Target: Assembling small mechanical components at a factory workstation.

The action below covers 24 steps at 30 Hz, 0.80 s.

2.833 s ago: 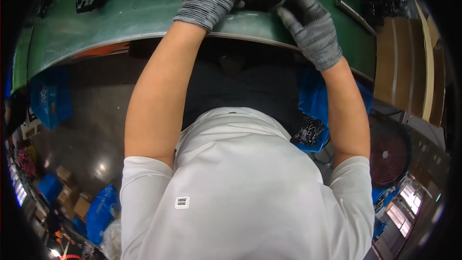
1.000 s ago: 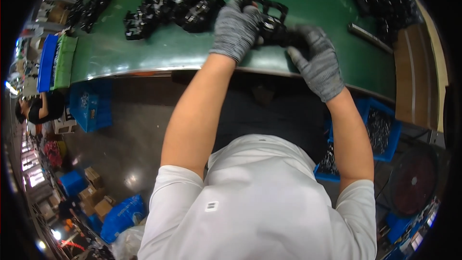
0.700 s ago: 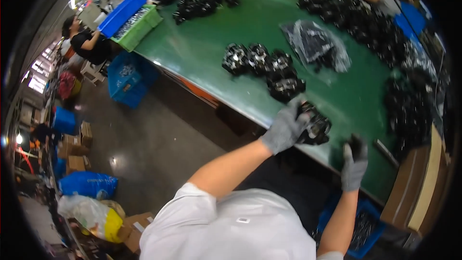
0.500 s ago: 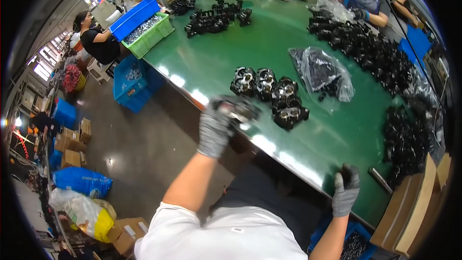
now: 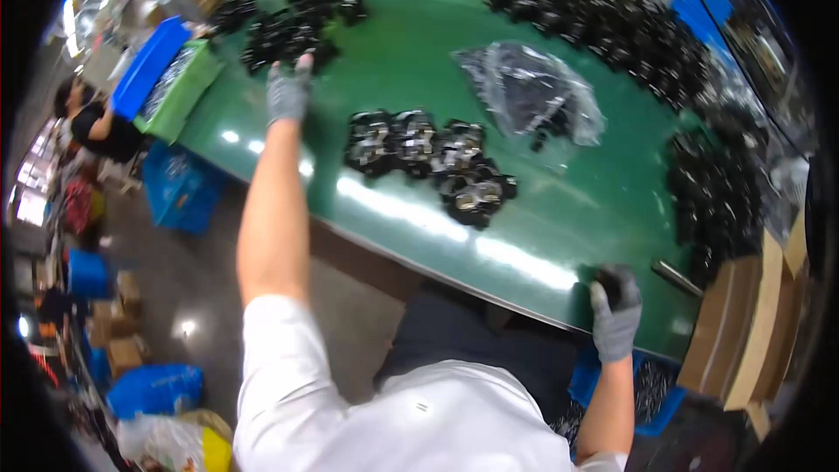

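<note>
My left hand [image 5: 288, 94], in a grey glove with bare fingertips, reaches out at the near edge of a cluster of black moulded parts [image 5: 293, 26] at the far left of the green table. Its fingers are apart; whether they touch a part I cannot tell. My right hand [image 5: 617, 319], also gloved, rests at the table's near edge on the right. Its fingers curl around something dark that I cannot make out. Between the hands lies a short row of black parts with silvery metal faces [image 5: 412, 142]. Behind that row is a clear plastic bag [image 5: 529, 92] of small black pieces.
A long heap of black parts [image 5: 603, 26] runs along the far right side. A metal bar [image 5: 676, 278] lies beside cardboard boxes [image 5: 730, 323] at the right. Green [image 5: 188, 87] and blue [image 5: 150, 65] bins stand at the left edge. Other people work around the table.
My left hand has swung forward and left to the far cluster; the black part it held is no longer seen in it. The view has shifted. My right hand stays near the table edge.
</note>
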Each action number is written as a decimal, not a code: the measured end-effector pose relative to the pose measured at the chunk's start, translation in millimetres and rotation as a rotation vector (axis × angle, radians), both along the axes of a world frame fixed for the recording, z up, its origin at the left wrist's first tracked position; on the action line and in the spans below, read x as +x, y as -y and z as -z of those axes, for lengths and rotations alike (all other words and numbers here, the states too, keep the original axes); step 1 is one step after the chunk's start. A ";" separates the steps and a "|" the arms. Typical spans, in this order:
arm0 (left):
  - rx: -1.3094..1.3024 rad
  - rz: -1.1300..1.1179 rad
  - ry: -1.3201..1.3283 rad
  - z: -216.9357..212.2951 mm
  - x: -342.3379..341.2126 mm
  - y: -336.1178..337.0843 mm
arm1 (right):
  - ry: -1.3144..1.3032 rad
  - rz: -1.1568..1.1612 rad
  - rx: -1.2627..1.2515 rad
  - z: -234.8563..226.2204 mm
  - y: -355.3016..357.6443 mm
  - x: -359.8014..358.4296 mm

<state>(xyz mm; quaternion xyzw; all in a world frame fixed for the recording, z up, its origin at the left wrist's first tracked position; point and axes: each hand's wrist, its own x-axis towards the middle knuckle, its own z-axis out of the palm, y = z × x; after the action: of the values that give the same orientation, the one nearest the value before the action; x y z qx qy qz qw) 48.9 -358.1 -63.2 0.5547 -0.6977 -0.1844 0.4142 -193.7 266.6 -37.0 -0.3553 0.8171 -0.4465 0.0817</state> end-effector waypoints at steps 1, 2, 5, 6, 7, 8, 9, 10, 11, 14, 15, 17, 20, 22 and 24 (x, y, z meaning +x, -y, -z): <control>0.101 0.190 -0.108 -4.6 -22.6 -29.0 | -0.052 0.016 -0.007 0.1 6.9 -9.6; 0.212 0.397 -0.211 -18.7 -39.7 -69.3 | -0.104 0.049 -0.006 -1.9 9.3 -16.9; 0.317 0.761 -0.204 -16.8 -5.1 -115.3 | -0.099 0.000 0.037 -31.2 69.4 -40.9; 0.345 0.955 -0.211 -15.0 0.9 -128.1 | -0.160 -0.056 -0.020 -35.3 95.3 -50.1; 0.365 1.136 -0.219 -16.9 7.2 -140.2 | -0.215 -0.086 -0.034 -32.9 121.4 -61.8; 0.369 1.111 -0.218 -23.2 6.4 -151.7 | -0.265 -0.120 -0.053 -28.1 144.3 -71.5; 0.373 1.069 -0.159 -33.6 2.0 -164.9 | -0.253 -0.152 -0.061 -29.1 163.2 -78.8; 0.373 1.023 -0.095 -41.0 0.3 -175.7 | -0.292 -0.122 0.126 -28.7 180.9 -82.6; 0.365 0.984 -0.081 -44.8 -2.4 -184.5 | -0.336 -0.093 0.308 -27.2 192.2 -82.1; 0.238 0.953 0.064 -29.6 -5.6 -188.0 | -0.599 -0.108 0.356 -0.6 208.3 -76.3; 0.254 0.935 0.050 -31.6 -3.4 -191.6 | -0.736 -0.091 0.355 1.5 209.3 -75.2; 0.298 0.911 0.014 -30.6 1.3 -198.2 | -0.699 -0.129 0.358 -0.6 208.1 -75.2; 0.240 0.846 -0.024 -19.0 8.1 -207.5 | -0.614 -0.154 0.392 -8.7 200.4 -74.9; 0.221 0.831 -0.050 -13.0 13.2 -215.6 | -0.274 -0.139 0.320 -15.4 188.3 -74.7; 0.136 0.777 -0.085 -12.7 22.6 -223.9 | -0.103 -0.095 0.300 -21.1 170.9 -71.2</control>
<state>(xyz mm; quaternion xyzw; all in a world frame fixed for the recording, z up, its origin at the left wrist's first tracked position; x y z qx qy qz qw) 71.4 -134.1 -50.5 0.2676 -0.8240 -0.3959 0.3045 -264.9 95.7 -16.0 -0.3998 0.8600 -0.2964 0.1128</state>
